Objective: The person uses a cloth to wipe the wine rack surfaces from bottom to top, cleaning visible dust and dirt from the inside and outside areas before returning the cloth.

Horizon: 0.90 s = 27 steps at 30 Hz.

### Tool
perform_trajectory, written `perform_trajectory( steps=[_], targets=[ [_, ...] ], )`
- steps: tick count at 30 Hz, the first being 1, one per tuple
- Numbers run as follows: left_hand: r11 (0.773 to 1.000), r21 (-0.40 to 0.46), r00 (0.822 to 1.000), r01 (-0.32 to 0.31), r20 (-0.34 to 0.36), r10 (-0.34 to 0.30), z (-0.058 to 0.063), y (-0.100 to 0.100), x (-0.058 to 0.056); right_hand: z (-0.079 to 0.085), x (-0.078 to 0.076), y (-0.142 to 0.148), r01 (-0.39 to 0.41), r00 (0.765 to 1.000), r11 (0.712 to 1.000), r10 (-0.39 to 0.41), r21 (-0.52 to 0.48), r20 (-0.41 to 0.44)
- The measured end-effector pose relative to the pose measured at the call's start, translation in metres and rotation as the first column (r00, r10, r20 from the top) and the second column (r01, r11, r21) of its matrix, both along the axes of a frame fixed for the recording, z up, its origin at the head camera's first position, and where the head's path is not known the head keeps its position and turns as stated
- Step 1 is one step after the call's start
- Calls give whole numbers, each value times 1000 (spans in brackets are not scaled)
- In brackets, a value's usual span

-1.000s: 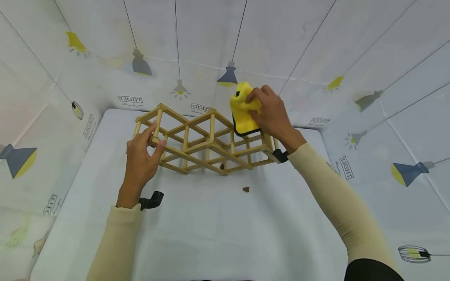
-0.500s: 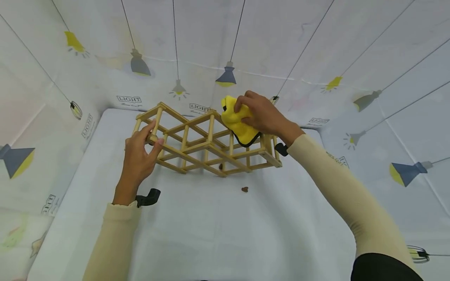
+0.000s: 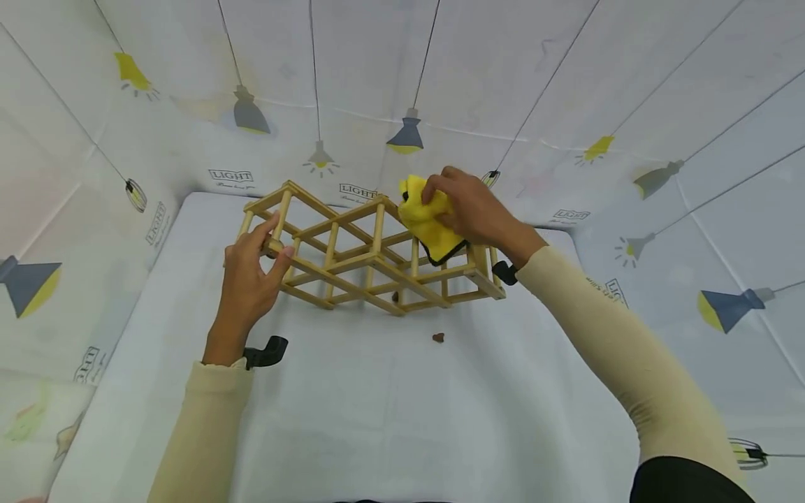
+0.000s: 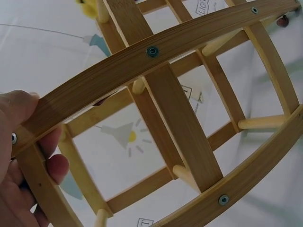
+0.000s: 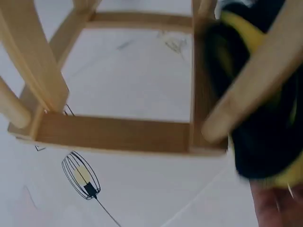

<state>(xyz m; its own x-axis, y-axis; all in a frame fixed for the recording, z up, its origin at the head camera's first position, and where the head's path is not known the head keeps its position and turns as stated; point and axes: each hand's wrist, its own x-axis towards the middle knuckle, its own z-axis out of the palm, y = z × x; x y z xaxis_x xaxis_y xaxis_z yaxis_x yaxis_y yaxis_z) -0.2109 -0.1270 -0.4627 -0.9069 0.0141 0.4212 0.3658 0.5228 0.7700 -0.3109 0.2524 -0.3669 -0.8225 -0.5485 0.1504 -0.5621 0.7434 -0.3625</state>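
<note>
A light wooden lattice wine rack (image 3: 376,260), made of crossed slats and round dowels, stands at the far part of the white-covered table. My left hand (image 3: 248,283) grips its left end; in the left wrist view the thumb and fingers (image 4: 57,169) wrap around a slat corner with a screw. With my right hand (image 3: 472,207) I hold a yellow cloth (image 3: 429,222) with black edging against the rack's right part. The right wrist view has the cloth (image 5: 251,28) blurred beside a dowel (image 5: 251,90), its dark side showing.
A small brown piece (image 3: 438,337) lies on the white table cover (image 3: 377,419) in front of the rack. Another dark brown bit (image 3: 395,297) shows between the slats. Printed lamp-pattern sheeting (image 3: 352,63) rises behind and at both sides.
My right hand has brought the cloth down and slightly left onto the rack, then stayed nearly in place over the last half second. My left hand keeps its hold on the rack's left end.
</note>
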Motion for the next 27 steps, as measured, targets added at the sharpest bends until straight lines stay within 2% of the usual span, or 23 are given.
perform_trajectory(
  steps=[1, 3, 5, 7, 10, 12, 16, 17, 21, 27],
  targets=[
    [1000, -1, 1000, 0, 2, 0, -1, 0, 0, 1, 0, 2, 49, 996, 999, -50, -6, -67],
    [1000, -5, 1000, 0, 6, 0, -2, 2, -1, 8, 0, 9, 152, 970, 983, -168, -100, -174],
    [1000, -10, 1000, -3, 9, 3, -2, 3, -1, 16, 2, 22, 208, 949, 948, -255, -242, -185],
    [1000, -14, 1000, -7, 13, 7, -3, 4, -1, 20, 9, 38, 220, 948, 908, -285, -357, -139],
    [1000, -19, 1000, -19, 5, 19, -3, 2, -1, 12, 26, 64, 257, 957, 855, -291, -451, -6],
    [999, -20, 1000, -27, -6, 27, -3, 1, -1, 0, 37, 80, 286, 955, 813, -288, -507, 77],
    [999, -19, 999, -31, -18, 30, -2, 0, -1, -30, 55, 105, 360, 932, 715, -300, -600, 203],
    [999, -18, 999, -32, -18, 32, -2, 0, 0, -37, 58, 109, 375, 927, 701, -301, -607, 225],
    [999, -15, 999, -34, -16, 34, -2, 0, 0, -61, 65, 116, 419, 908, 705, -307, -572, 286],
    [999, -20, 999, -39, 1, 39, -3, 2, -1, -67, 66, 111, 411, 902, 772, -268, -485, 338]
  ],
)
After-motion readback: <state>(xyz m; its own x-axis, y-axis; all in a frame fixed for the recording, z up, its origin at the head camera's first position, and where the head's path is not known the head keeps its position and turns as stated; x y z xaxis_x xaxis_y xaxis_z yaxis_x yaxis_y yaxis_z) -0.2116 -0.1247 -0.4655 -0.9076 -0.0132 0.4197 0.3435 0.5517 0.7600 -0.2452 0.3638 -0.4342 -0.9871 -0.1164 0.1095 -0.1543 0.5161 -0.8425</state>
